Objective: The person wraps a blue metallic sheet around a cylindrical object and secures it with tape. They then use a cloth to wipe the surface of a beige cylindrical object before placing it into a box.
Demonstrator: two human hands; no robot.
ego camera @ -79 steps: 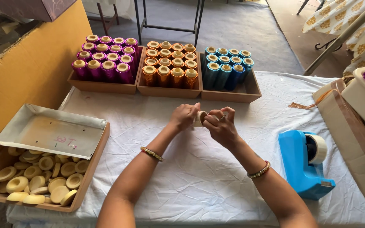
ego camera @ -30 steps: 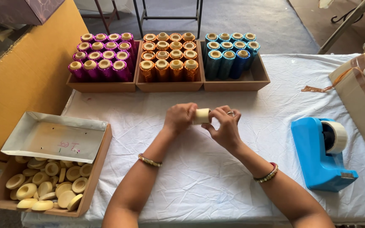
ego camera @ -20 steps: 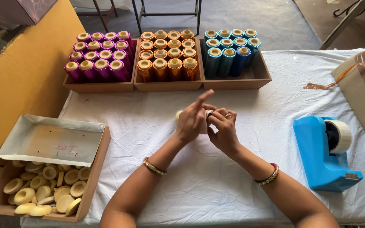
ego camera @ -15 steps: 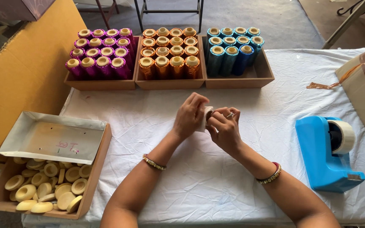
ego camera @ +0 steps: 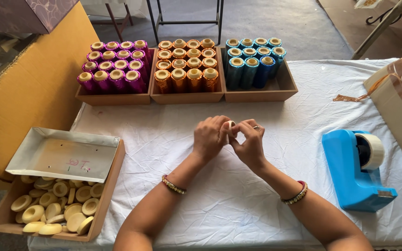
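Both our hands close their grip on one small cream ring (ego camera: 229, 125), left hand (ego camera: 210, 138) and right hand (ego camera: 249, 144) meeting fingertip to fingertip above the middle of the desk (ego camera: 164, 139). A wrinkled white cloth covers it. Along its far edge stand three wooden trays of spools, purple (ego camera: 115, 62), orange (ego camera: 186, 62) and blue (ego camera: 253, 60). A blue tape dispenser (ego camera: 357, 169) sits at our right, a wooden box of cream rings (ego camera: 54, 211) at our left. Grey carpet (ego camera: 266, 21) lies beyond.
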